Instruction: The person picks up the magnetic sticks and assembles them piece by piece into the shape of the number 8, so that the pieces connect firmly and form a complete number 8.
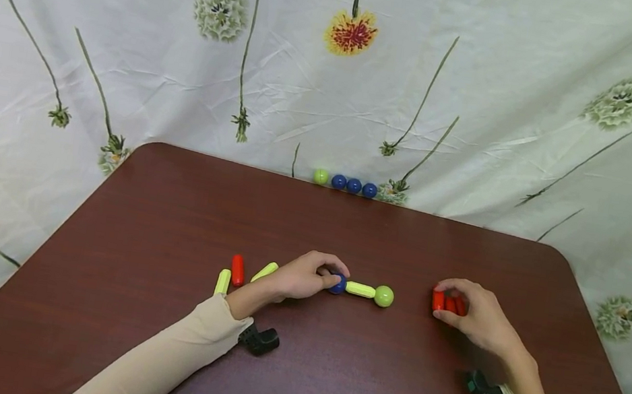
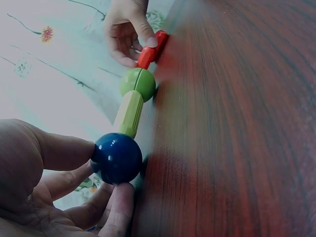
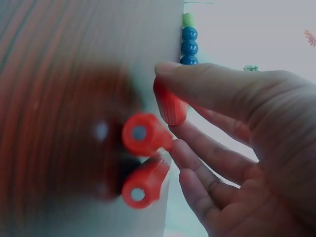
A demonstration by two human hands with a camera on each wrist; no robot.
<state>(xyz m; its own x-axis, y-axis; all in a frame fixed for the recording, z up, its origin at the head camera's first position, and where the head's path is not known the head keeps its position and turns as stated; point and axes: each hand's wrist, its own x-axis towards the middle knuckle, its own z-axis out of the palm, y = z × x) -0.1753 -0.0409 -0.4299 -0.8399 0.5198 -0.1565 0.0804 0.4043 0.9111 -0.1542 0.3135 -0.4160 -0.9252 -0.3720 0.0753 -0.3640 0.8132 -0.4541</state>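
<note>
My left hand point(image 1: 299, 279) pinches a shiny blue ball point(image 2: 117, 158) between thumb and fingers. Joined end to end with that ball are a ribbed yellow-green rod point(image 1: 360, 290) and a green ball point(image 1: 383, 296), lying in a line on the table. To the right, my right hand point(image 1: 484, 321) grips a red rod point(image 3: 170, 103) between thumb and fingers. Just beside it lie two more red rods, one point(image 3: 142, 134) near the fingertips and another point(image 3: 143, 186) below it in the right wrist view. Each of these two shows a round grey end.
Around the left forearm lie a red rod point(image 1: 237, 270) and two yellow-green rods, one point(image 1: 223, 282) partly behind the sleeve, one point(image 1: 265, 271) by the wrist. Along the far edge of the brown table point(image 1: 218, 196) sit a green ball point(image 1: 321, 177) and three blue balls point(image 1: 354, 186).
</note>
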